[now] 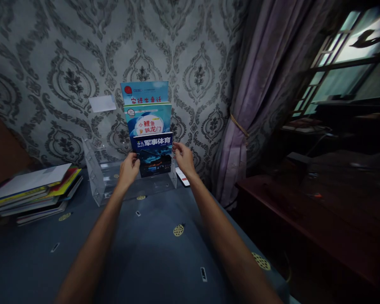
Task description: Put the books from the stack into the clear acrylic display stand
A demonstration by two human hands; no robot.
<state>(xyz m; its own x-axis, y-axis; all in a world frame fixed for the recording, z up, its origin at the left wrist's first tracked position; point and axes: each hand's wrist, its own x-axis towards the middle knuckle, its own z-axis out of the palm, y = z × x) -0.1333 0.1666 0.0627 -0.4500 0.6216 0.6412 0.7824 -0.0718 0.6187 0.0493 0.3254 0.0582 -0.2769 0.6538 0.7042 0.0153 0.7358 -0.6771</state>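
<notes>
A dark blue magazine point(153, 155) with white lettering stands upright in the front of a clear acrylic tiered rack point(106, 181). My left hand point(129, 169) grips its left edge, fingers curled. At its right edge, my right hand point(183, 157) pinches the cover between thumb and fingers. Behind it rises a light blue book point(150, 120) with a white oval and red title. Farthest back, a taller blue book point(145, 90) with red lettering leans near the wall. The bottom of the magazine shows through the clear rack.
A stack of books and magazines point(34, 190) lies on the left of the blue tablecloth point(152, 261). A phone point(183, 177) lies right of the rack. A purple curtain point(240, 126) hangs beyond the table's right edge, near a dark red surface point(304, 223).
</notes>
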